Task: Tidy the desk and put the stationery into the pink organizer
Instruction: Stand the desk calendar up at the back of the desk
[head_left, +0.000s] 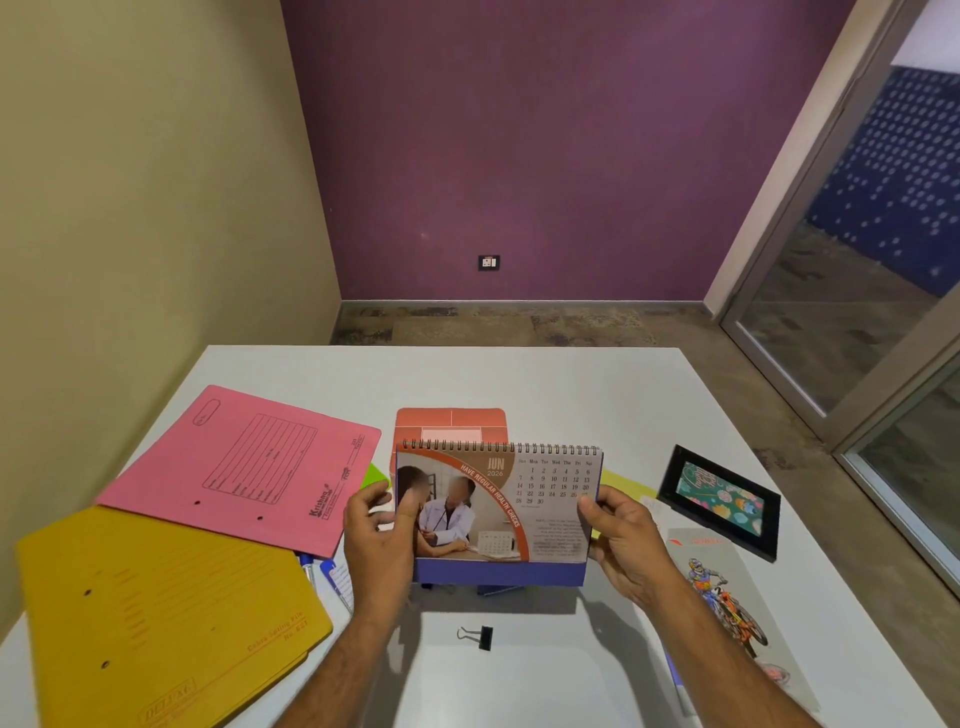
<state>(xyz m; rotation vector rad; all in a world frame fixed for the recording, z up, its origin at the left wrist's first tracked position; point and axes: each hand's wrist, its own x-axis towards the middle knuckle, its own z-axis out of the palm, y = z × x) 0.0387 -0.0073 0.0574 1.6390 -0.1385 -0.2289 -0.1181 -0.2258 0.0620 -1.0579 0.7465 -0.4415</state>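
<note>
Fingers (597, 512) of both hands pinch calendar (498, 504) by its short ends — long axis left-right, held above counter (571, 384) middle; organizer (451, 423) directly behind, equally near either hand.

Even indoor light, soft shadows on desk (519, 384), wide-angle edge bending, slight blur

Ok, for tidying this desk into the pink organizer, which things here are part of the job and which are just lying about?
Part of the job:
- desk calendar, held by the left hand and right hand
- pink organizer behind it
- binder clip
- pens poking out under the pink folder
- yellow folder

Just lying about:
- black picture frame
- motorbike leaflet
- wall socket
</note>
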